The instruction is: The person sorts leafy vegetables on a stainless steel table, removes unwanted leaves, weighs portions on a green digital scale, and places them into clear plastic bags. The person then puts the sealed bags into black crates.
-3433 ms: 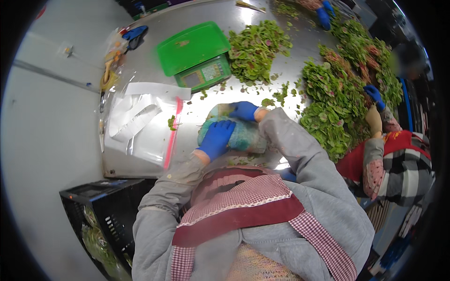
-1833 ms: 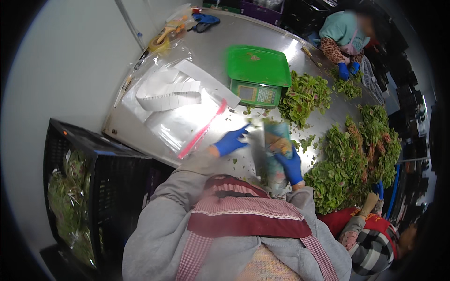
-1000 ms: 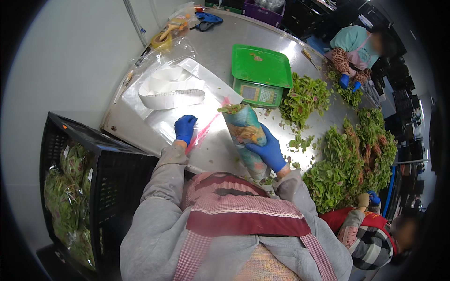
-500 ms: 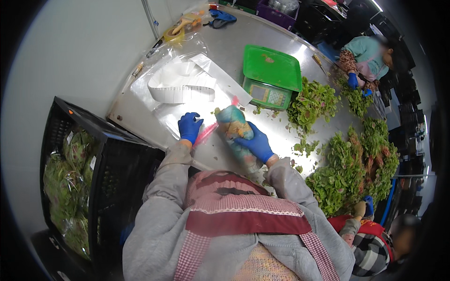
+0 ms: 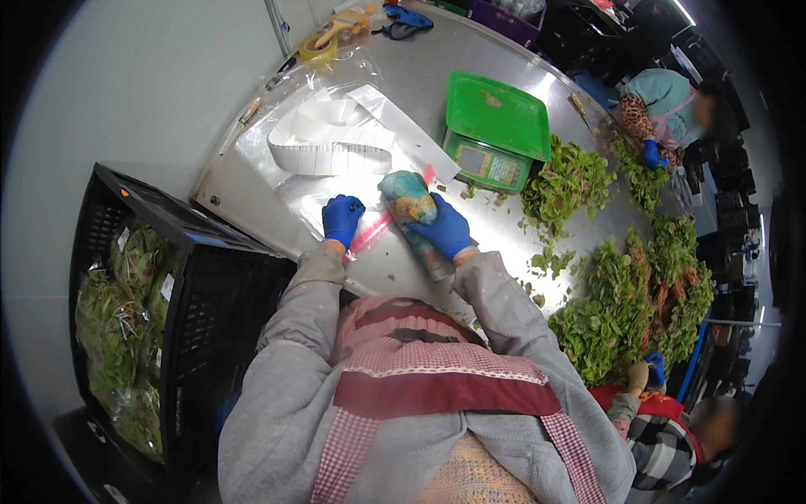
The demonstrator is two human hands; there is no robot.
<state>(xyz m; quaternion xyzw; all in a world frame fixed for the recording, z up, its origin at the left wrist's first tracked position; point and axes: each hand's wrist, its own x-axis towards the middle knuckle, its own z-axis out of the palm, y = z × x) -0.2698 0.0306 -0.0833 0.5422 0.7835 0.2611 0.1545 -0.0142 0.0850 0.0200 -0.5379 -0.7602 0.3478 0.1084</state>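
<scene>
My right hand in a blue glove grips a rolled teal and tan patterned bundle, held at a slant over the steel table. Left of it, my left hand, also gloved, is closed over clear plastic bags beside a pink strip; what its fingers hold is hidden. A looped white label strip lies on the bags. Beyond the bundle stands a green scale with a tray. Leafy greens lie to its right.
A black crate of bagged greens stands at left. Large piles of greens cover the right side. A co-worker works at the far right, another at lower right. A brush, tape and a knife lie near the far edges.
My left hand has let go of the bundle and moved left, closing over the bags. The bundle, now upright at a slant in my right hand, has moved slightly forward and left.
</scene>
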